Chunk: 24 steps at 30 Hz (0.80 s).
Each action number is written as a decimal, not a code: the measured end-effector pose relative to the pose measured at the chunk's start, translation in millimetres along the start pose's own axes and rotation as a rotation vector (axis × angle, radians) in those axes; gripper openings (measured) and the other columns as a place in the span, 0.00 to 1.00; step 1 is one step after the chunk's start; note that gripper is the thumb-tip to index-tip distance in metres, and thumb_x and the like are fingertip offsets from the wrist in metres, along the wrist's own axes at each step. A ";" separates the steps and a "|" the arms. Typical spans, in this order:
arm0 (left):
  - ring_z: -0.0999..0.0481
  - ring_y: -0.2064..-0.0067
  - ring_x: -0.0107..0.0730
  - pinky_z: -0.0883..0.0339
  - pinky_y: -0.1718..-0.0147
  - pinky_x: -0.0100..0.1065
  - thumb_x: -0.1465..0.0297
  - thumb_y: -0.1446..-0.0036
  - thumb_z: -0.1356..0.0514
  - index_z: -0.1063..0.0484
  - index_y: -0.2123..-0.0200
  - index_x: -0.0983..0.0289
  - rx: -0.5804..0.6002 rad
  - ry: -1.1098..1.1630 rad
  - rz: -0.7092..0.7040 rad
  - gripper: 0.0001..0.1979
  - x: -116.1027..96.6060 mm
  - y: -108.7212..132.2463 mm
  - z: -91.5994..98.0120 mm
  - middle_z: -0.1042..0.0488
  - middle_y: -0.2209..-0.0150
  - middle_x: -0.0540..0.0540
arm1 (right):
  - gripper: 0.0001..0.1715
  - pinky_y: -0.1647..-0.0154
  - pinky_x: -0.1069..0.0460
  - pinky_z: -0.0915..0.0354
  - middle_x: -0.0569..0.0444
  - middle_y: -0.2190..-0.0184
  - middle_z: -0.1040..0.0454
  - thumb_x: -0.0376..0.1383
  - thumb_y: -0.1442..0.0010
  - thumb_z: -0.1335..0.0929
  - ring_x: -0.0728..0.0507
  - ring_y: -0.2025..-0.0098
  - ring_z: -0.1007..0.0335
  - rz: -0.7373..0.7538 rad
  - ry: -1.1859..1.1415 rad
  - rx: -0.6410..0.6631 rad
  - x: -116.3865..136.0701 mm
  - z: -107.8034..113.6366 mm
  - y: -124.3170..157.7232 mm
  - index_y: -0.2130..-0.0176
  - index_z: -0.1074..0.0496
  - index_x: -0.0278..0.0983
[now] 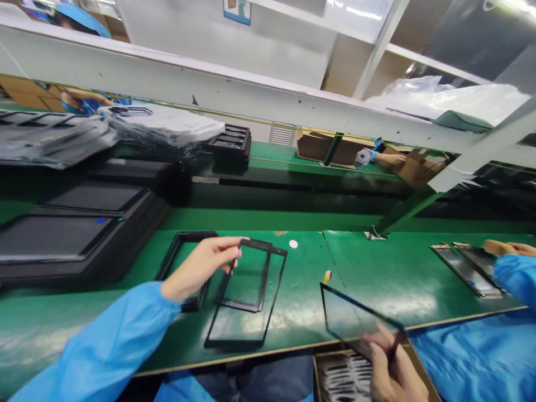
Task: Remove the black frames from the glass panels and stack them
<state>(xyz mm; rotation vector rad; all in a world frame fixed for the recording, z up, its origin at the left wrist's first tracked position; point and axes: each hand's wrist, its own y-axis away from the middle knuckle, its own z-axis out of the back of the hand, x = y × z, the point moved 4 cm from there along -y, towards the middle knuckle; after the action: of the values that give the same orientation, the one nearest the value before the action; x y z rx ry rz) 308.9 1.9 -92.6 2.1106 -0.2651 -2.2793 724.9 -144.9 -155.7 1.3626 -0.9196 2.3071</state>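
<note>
My left hand (205, 262) pinches the upper left corner of a see-through touch panel with a black border (234, 343), tilted over the green bench. Behind that panel lie more thin black frames (240, 306). A small stack of black frames (192, 306) sits under and beside my left wrist. Low on the right, my right hand (393, 363), somewhat blurred, grips the edge of another clear touch panel (352, 315). An orange flex tab (327, 276) shows at its upper left corner. Below this hand, a cardboard box (419, 368) holds white and dark pieces I cannot make out.
Black trays with dark screens (62, 237) are stacked at the left, near grey bagged sheets (167, 128). A green post (406, 215) rises from the bench (293, 312). At right, a co-worker's hand (519, 248) is beside several screens (464, 271). A white beam (251, 89) crosses overhead.
</note>
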 end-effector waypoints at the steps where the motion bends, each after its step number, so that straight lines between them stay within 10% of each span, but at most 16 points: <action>1: 0.24 0.69 0.31 0.26 0.72 0.30 0.60 0.44 0.30 0.17 0.47 0.65 -0.006 0.032 0.002 0.24 3.1 12.1 -9.6 0.22 0.66 0.54 | 0.22 0.64 0.45 0.21 0.52 0.70 0.19 0.51 0.41 0.27 0.38 0.70 0.21 -0.077 -0.104 0.041 5.8 -10.4 3.1 0.49 0.18 0.51; 4: 0.24 0.69 0.30 0.27 0.73 0.29 0.62 0.43 0.29 0.17 0.46 0.64 -0.033 0.138 -0.001 0.23 13.1 41.3 -32.8 0.22 0.66 0.54 | 0.37 0.79 0.52 0.30 0.61 0.75 0.26 0.48 0.40 0.26 0.46 0.80 0.33 -0.350 -0.470 0.295 24.7 -57.7 23.4 0.34 0.31 0.54; 9: 0.22 0.68 0.32 0.26 0.72 0.29 0.67 0.41 0.30 0.18 0.44 0.60 -0.073 0.248 -0.045 0.21 23.0 68.2 -46.9 0.20 0.65 0.54 | 0.40 0.80 0.56 0.37 0.62 0.70 0.25 0.44 0.49 0.20 0.50 0.77 0.36 -0.540 -0.640 0.419 48.9 -106.9 66.9 0.38 0.26 0.56; 24: 0.23 0.69 0.30 0.26 0.71 0.28 0.70 0.39 0.31 0.15 0.47 0.55 -0.069 0.293 -0.111 0.17 25.2 76.8 -51.2 0.22 0.66 0.53 | 0.37 0.69 0.57 0.26 0.57 0.58 0.17 0.41 0.48 0.20 0.46 0.62 0.22 -0.546 -0.565 0.350 50.2 -109.0 81.4 0.41 0.23 0.54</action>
<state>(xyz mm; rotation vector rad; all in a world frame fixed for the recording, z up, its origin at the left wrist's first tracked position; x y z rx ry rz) 350.1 -82.6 -110.2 2.4370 -0.0623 -1.9591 582.2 -136.4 -179.8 2.1521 -0.2010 1.7337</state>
